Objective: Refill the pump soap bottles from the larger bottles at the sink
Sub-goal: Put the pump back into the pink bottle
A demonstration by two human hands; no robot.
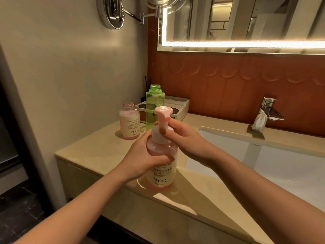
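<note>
Head view: pump bottle (161,175) stands on the worktop (98,155) by the sink (263,166), left grip (140,155) wrapped round its body, right grip (182,138) pinching the collar (156,138). Twist it crooked and it could cross-thread and leak.

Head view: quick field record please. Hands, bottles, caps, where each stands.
pump bottle: upright on counter, left of sink
pump head: on the bottle
left hand: grips pump bottle body
right hand: fingers round the bottle neck below the pump head
green bottle: behind pump bottle, upright, uncapped
pink bottle: left of green bottle, upright, uncapped
tap: behind sink
</note>
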